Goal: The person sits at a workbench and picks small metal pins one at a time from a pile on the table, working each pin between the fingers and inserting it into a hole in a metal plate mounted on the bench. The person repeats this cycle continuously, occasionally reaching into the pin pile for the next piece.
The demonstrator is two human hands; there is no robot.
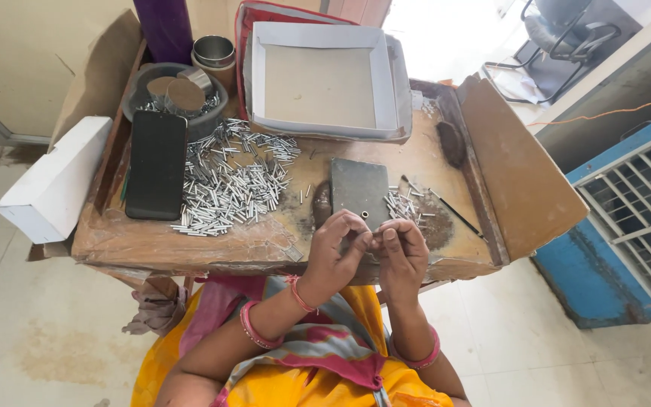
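Both hands, the left hand and right hand, meet fingertip to fingertip, pinching a small part too tiny to identify, just above the grey metal block on the surface. Loose metal pins lie heaped within left reach.

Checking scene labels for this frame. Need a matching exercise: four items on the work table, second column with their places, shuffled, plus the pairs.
Items:
1. black phone
2. big pile of metal pins
3. empty white tray
4. grey metal block

Places:
A. back of the table, in the middle
B. just beyond the left hand and right hand
C. left part of the table, flat, beside the pins
D. between the phone and the block

Pairs: 1-C, 2-D, 3-A, 4-B
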